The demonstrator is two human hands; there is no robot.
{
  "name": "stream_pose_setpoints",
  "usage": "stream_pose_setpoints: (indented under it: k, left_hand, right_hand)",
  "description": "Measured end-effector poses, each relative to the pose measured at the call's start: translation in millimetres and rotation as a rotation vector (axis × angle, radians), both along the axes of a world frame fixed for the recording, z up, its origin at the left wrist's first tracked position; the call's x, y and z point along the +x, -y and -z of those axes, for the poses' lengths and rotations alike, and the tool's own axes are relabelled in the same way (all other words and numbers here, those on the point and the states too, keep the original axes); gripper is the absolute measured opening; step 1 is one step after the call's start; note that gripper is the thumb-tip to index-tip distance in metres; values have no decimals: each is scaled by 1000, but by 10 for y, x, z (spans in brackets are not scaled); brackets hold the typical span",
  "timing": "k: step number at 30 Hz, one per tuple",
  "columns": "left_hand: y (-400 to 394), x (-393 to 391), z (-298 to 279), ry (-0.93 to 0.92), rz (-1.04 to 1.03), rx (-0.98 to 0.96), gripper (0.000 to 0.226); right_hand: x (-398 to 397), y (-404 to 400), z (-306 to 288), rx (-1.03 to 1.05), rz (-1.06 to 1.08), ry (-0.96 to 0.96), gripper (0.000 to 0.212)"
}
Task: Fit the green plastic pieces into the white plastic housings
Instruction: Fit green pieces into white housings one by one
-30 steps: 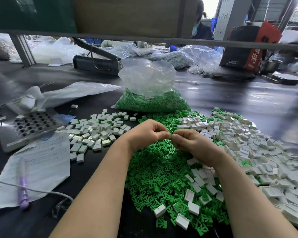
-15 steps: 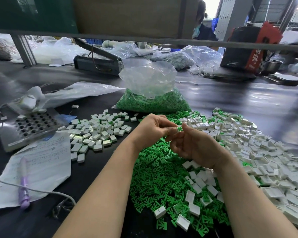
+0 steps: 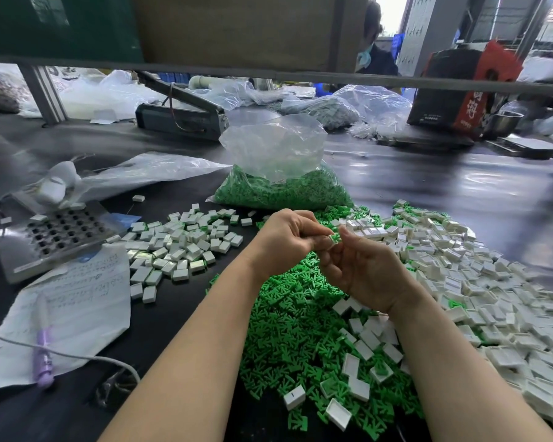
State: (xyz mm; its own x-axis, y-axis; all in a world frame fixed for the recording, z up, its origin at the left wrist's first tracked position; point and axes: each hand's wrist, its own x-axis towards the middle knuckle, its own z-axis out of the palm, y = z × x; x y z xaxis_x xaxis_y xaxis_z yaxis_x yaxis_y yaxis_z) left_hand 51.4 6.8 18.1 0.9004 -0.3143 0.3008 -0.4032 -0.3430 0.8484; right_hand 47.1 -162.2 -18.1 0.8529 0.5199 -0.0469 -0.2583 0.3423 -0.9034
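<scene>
A small white housing with a green piece in it (image 3: 335, 238) sits between the fingertips of both hands, above the table. My left hand (image 3: 284, 244) pinches it with curled fingers from the left. My right hand (image 3: 364, 272) is turned palm-up, its thumb against the housing and its fingers curled beneath. Under my hands lies a loose heap of green pieces (image 3: 294, 317). A wide pile of empty white housings (image 3: 492, 282) spreads to the right. A smaller pile of white housings with green showing (image 3: 186, 247) lies to the left.
A clear bag of green pieces (image 3: 284, 193) stands behind my hands. At left are a metal plate with holes (image 3: 61, 237), a written paper (image 3: 83, 301), a purple pen (image 3: 43, 355) and a cable (image 3: 77, 355). Far back: a sealer machine (image 3: 179, 119), a red box (image 3: 460, 90), a person (image 3: 374, 52).
My hands went from pressed together knuckles-up to slightly raised. The right hand has turned palm-up, and the housing with its green piece now shows between the fingertips.
</scene>
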Motion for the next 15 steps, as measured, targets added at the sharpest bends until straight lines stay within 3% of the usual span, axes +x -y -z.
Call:
stream_pose_setpoints:
  k: [15]
  left_hand:
    - [-1,-14,15,24,-9,32,17]
  right_hand:
    - [-9,-13,2,-72,-58,78,35]
